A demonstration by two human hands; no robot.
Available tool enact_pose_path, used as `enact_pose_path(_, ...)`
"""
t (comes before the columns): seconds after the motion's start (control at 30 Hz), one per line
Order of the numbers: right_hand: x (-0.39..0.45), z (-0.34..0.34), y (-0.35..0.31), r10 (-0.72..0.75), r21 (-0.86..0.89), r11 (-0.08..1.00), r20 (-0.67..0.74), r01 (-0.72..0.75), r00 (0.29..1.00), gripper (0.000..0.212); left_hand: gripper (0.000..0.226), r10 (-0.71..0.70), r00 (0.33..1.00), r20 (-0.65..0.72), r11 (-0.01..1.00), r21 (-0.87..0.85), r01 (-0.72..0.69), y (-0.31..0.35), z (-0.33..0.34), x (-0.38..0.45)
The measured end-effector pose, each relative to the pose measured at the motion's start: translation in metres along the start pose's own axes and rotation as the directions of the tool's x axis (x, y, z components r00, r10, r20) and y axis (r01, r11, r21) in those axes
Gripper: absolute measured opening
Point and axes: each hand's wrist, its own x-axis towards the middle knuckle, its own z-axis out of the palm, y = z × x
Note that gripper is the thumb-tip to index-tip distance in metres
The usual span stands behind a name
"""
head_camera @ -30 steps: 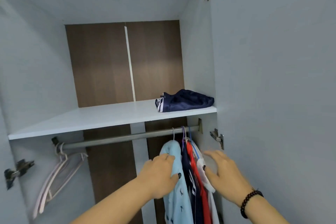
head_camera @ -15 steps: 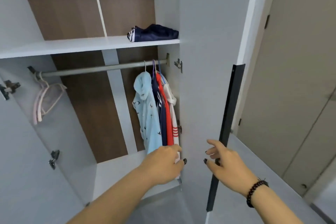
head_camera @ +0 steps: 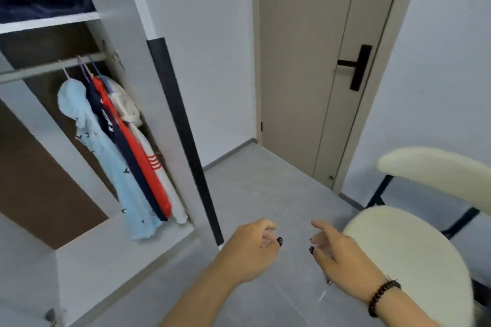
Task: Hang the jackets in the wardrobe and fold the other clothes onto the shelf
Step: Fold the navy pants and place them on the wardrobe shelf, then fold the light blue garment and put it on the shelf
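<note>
Several garments hang from the wardrobe rail (head_camera: 47, 68) at the left: a light blue jacket (head_camera: 106, 156), a navy one (head_camera: 125, 146), a red one (head_camera: 143, 159) and a white one (head_camera: 127, 111). A folded navy garment (head_camera: 45, 5) lies on the shelf (head_camera: 50, 22) above them. My left hand (head_camera: 252, 247) and my right hand (head_camera: 337, 249) hover over the grey floor, away from the wardrobe, fingers loosely curled and holding nothing.
The open wardrobe door (head_camera: 186, 66) with a black edge strip (head_camera: 183, 135) stands between the wardrobe and the room. A beige room door (head_camera: 313, 61) with a black handle (head_camera: 356, 66) is ahead. A cream chair (head_camera: 409, 252) stands at the right.
My view has swung right and down, away from the wardrobe interior. Both hands left the hanging jackets and now hover over the floor near the chair.
</note>
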Motion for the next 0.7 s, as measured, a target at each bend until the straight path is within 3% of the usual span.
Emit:
enact_pose_path(0.3, -0.088, -0.081, 0.174, 0.292, 0.063, 0.956, -0.108, -0.286, 0.950, 0.048, 0.035, 0.063, 0.954, 0.292, 0.998, -0.022, -0.059, 0.119, 0.155, 0.064)
enact_pose_path(0.43, -0.120, -0.100, 0.232, 0.409, 0.135, 0.908, -0.084, -0.396, 0.909, 0.048, 0.039, 0.069, 0.866, 0.495, 0.995, 0.025, -0.093, 0.167, 0.218, 0.084)
enact_pose_path(0.7, -0.170, -0.101, 0.314, 0.630, 0.250, 0.769, -0.145, -0.588, 0.763, 0.045, 0.040, 0.104, 0.692, 0.714, 0.964, 0.099, -0.247, 0.221, 0.314, 0.128)
